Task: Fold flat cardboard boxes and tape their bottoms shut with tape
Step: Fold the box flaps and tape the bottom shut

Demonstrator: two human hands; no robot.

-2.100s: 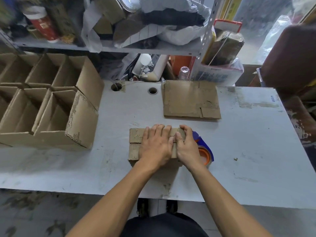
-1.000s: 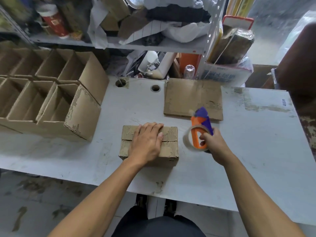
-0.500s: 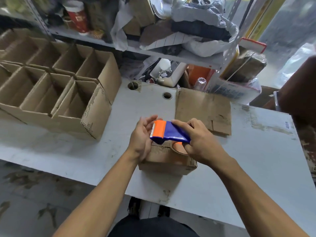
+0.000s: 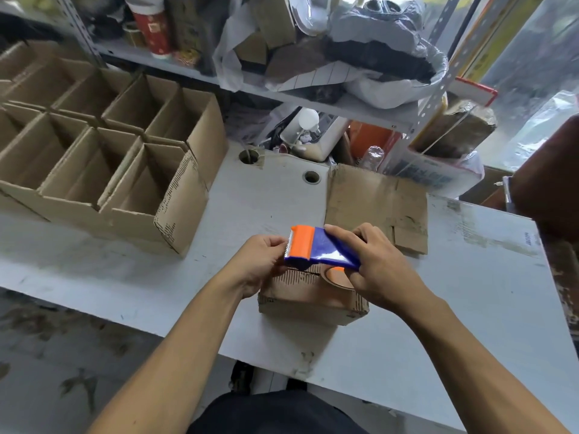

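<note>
At the fingertips, I see my right hand (image 4: pixel 380 270) curled around the blue-and-orange tape dispenser (image 4: pixel 316 247), thumb and fingers gripping its blue body, while my left hand (image 4: pixel 260 261) has its fingers bent at the orange toothed end; whether they pinch the tape tip I cannot tell. Both hands hold the dispenser just above the folded box (image 4: pixel 310 297), which stands bottom-up on the white table (image 4: pixel 470 308) near its front edge, the flap seam partly hidden beneath the dispenser. Just beyond the box lies a flat sheet of cardboard (image 4: pixel 376 202), touching the table's rear edge beside two round cable holes (image 4: pixel 311 177). To my left, a block of assembled boxes (image 4: pixel 103 170) stands open-topped in rows; their interiors, where visible, show only bare cardboard. Bare tabletop extends to my right and along the front edge between the assembled boxes and the folded box. Behind the table, a metal shelf (image 4: pixel 313 98) carries bags, a red cup (image 4: pixel 153 26) and scrap cardboard, with more clutter beneath it. A dark brown object (image 4: pixel 551 177) stands at the far right.
</note>
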